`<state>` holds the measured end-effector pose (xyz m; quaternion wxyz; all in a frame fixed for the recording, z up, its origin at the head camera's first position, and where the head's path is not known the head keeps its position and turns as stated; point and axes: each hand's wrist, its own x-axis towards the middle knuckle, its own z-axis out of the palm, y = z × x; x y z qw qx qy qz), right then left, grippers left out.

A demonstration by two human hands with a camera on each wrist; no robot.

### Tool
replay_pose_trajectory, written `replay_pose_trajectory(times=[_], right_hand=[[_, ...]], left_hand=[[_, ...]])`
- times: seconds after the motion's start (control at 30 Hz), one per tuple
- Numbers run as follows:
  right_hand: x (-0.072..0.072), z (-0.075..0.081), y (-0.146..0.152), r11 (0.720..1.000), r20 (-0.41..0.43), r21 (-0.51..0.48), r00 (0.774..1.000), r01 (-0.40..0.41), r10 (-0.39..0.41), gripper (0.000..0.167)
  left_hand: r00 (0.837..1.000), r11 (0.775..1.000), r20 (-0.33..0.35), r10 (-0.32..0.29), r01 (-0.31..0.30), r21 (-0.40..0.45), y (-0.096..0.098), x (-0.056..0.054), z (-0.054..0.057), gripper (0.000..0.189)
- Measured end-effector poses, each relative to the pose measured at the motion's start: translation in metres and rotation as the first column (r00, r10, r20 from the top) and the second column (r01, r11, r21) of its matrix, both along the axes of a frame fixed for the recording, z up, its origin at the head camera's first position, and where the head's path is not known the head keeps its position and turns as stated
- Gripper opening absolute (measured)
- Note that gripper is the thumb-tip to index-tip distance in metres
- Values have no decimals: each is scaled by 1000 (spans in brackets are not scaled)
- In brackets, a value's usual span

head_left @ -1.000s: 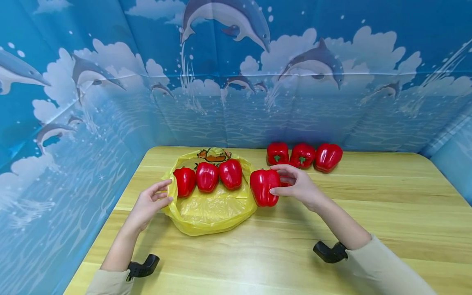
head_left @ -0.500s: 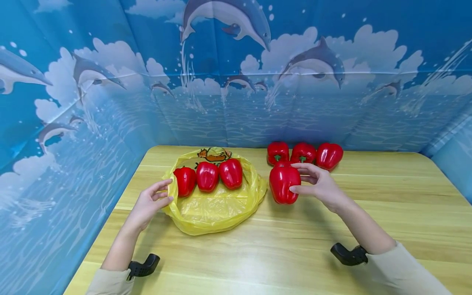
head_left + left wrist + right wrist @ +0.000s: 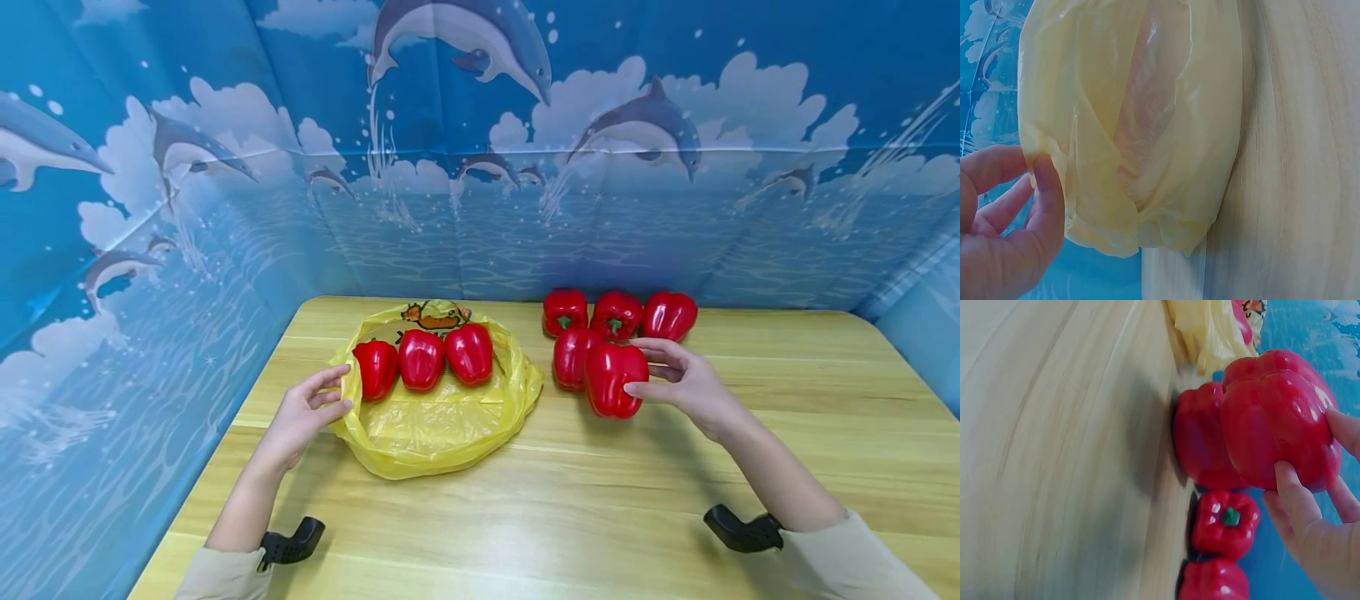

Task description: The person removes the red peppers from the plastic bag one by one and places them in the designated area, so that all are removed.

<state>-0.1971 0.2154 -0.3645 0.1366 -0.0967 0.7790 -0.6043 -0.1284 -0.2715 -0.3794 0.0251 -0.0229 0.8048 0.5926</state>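
My left hand [image 3: 300,421] pinches the left rim of a yellow plastic bag [image 3: 435,454] that lies spread on the table. The left wrist view shows the thumb and fingers on the bag's edge. Three red bell peppers, among them a middle one [image 3: 422,360], sit in a row in the bag's mouth. To the right of the bag, my right hand [image 3: 693,392] holds a red bell pepper [image 3: 615,382] above the table, thumb and fingers on its side. Close behind it, another bell pepper [image 3: 572,357] lies on the table, partly hidden by the held one.
Along the back edge of the wooden table [image 3: 480,533] stand three more red bell peppers: a left one [image 3: 564,310], a middle one [image 3: 617,313] and a right one [image 3: 670,314]. A blue dolphin-print curtain [image 3: 480,233] hangs behind and to the left.
My right hand has moved right with the bell pepper, away from the bag's right edge, uncovering the bell pepper behind it. My left hand has stayed on the bag.
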Motion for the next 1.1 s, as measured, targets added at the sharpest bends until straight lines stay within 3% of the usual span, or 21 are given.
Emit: replay_pose_trajectory(times=[0.4,0.67,1.1], right_hand=[[-3,-10,22,1000,3,-4,1000,24,-24,50],[-6,-19,30,997,35,39,997,67,-69,62],[-17,-31,32,990,51,82,992,114,-118,68]], left_hand=[[1000,1000,-3,4,-4,-6,1,1,0,54],[1000,1000,-8,6,-6,-16,1,0,-2,54],[1000,1000,4,-5,5,4,0,-2,0,55]])
